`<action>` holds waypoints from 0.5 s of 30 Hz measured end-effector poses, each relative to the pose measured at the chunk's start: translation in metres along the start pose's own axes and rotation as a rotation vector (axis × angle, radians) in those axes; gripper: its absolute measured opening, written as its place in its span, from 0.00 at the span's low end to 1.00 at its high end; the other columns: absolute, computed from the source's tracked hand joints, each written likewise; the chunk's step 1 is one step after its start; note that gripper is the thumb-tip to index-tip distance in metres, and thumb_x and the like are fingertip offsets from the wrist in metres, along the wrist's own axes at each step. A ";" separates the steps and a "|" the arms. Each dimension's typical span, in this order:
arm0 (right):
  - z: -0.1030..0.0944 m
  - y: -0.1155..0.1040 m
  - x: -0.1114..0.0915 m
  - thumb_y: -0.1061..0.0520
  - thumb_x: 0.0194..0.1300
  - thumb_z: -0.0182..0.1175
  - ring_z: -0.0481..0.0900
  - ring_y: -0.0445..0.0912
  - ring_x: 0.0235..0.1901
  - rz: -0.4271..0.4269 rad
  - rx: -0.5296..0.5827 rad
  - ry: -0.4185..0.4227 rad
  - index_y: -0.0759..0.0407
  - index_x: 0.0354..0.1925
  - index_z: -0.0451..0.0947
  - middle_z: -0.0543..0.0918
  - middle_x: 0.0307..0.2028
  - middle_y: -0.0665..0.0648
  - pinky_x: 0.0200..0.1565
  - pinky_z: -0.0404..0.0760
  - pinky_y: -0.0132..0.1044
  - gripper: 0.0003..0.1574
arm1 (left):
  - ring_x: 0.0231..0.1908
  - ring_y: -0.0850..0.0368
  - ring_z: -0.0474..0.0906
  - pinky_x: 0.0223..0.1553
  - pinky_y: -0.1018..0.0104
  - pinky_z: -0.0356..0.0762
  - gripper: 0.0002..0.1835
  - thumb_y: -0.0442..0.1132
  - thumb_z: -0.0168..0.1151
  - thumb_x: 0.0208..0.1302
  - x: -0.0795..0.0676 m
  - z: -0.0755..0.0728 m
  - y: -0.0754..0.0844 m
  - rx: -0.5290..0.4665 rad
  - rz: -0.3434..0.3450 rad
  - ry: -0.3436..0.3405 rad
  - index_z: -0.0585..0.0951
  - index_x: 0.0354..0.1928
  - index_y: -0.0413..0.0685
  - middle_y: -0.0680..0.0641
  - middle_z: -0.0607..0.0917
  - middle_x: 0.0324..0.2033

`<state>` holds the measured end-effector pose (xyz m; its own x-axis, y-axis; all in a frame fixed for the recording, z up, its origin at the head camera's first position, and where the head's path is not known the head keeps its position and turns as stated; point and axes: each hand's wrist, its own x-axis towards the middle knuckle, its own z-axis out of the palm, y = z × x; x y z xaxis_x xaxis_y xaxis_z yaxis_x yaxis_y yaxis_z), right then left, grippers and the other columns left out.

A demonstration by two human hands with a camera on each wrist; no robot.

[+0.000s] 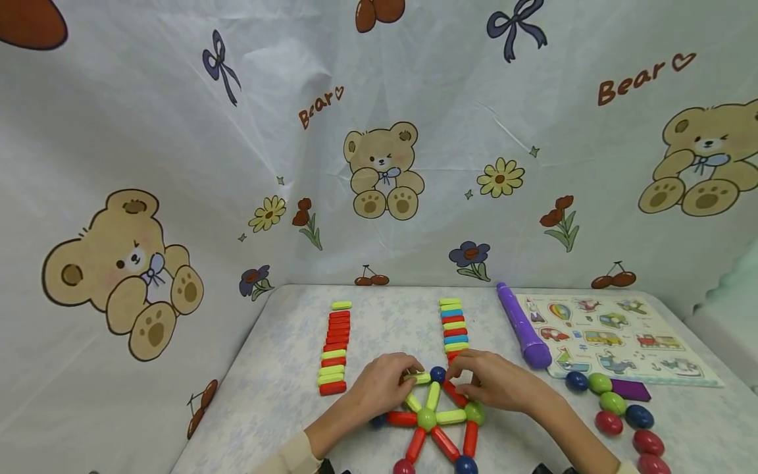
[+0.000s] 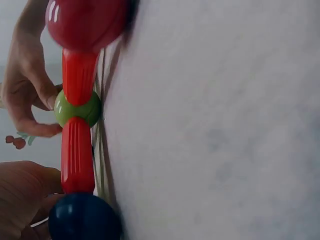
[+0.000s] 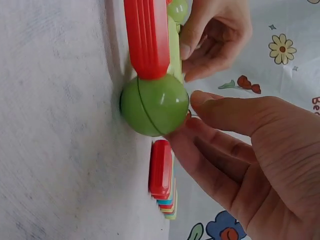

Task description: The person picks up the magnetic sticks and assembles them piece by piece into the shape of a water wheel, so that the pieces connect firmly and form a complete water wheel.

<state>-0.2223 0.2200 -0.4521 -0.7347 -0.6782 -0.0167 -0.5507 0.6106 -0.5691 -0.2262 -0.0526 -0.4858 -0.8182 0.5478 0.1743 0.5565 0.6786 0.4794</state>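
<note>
1. While both hands work along its far side, the ball-and-rod frame (image 1: 416, 445) lies on the table (image 1: 266, 395), spread around the central green ball (image 1: 426, 419)
2. Six rods fan out from the central green ball; to its right, a green ball (image 1: 474, 413) is linked by a rod to the near blue ball (image 1: 466, 466), so I judge the frame well along
3. No rod shows on the near side of the central green ball between the red ball (image 1: 404, 468) and the near blue ball; spare rods (image 1: 337, 340) lie in two rows beyond it, loose balls (image 1: 608, 422) well to its right
4. Beyond it and leftward, the left hand (image 1: 383, 382) curls its fingers and seems to pinch a yellow-green rod (image 1: 422, 378); what its palm covers, I cannot tell
5. Beyond it and rightward, apart from the left, the right hand (image 1: 496, 379) has thumb and forefinger closed on a red rod (image 1: 455, 394), next to the far blue ball (image 1: 437, 374)
</note>
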 end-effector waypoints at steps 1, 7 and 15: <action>0.001 -0.001 0.001 0.59 0.72 0.71 0.82 0.37 0.39 -0.002 -0.006 0.008 0.50 0.55 0.87 0.85 0.52 0.50 0.43 0.86 0.32 0.14 | 0.40 0.71 0.81 0.41 0.74 0.80 0.09 0.34 0.70 0.73 0.001 0.000 0.000 0.004 0.007 -0.002 0.91 0.51 0.52 0.57 0.91 0.43; 0.008 -0.004 0.003 0.61 0.77 0.65 0.83 0.56 0.62 -0.016 -0.069 0.003 0.50 0.65 0.84 0.82 0.67 0.57 0.59 0.85 0.51 0.22 | 0.43 0.68 0.84 0.43 0.73 0.82 0.09 0.37 0.71 0.74 0.003 -0.003 -0.003 0.042 0.025 0.020 0.92 0.51 0.54 0.58 0.91 0.44; 0.006 -0.003 0.004 0.63 0.73 0.69 0.85 0.54 0.58 -0.027 -0.080 -0.012 0.52 0.61 0.88 0.85 0.61 0.55 0.56 0.87 0.49 0.21 | 0.45 0.61 0.82 0.45 0.67 0.85 0.12 0.43 0.77 0.68 -0.027 -0.032 -0.023 0.156 -0.160 0.072 0.92 0.51 0.57 0.57 0.89 0.43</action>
<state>-0.2212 0.2137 -0.4553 -0.7146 -0.6995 -0.0119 -0.6009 0.6224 -0.5015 -0.2217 -0.0984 -0.4740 -0.9029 0.3946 0.1708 0.4299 0.8246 0.3678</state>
